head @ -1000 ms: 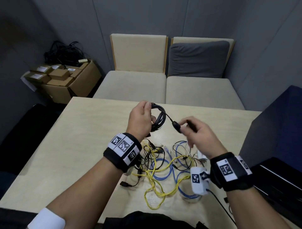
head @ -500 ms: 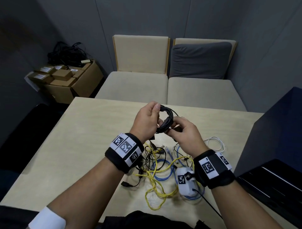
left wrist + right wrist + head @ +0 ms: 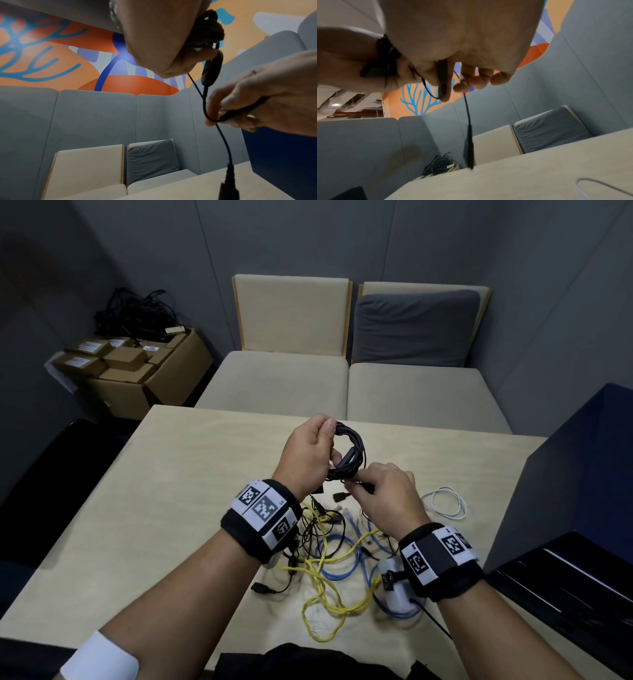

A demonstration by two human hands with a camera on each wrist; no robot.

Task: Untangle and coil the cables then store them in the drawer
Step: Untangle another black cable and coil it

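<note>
Above the wooden table (image 3: 178, 508) my left hand (image 3: 308, 453) grips a coiled black cable (image 3: 352, 450) with thumb on top. Just below and to its right, my right hand (image 3: 383, 491) pinches the loose tail of that same cable (image 3: 212, 116), bent into a small loop; its plug (image 3: 469, 150) hangs down toward the table. Under both hands lies a tangle of yellow (image 3: 325, 594), blue (image 3: 339, 559) and thin black cables (image 3: 315, 529). A small white cable coil (image 3: 445, 503) lies to the right of the tangle. No drawer is recognisable.
A dark blue cabinet (image 3: 582, 491) stands at the table's right edge. Two beige seats (image 3: 349, 385) with a grey cushion (image 3: 414, 326) sit beyond the far edge. Cardboard boxes (image 3: 137, 371) with black cables on top stand on the floor at the left.
My right hand came in from the right to the coil, then dropped slightly below it, now pinching the cable's tail. The left hand kept holding the coil.
</note>
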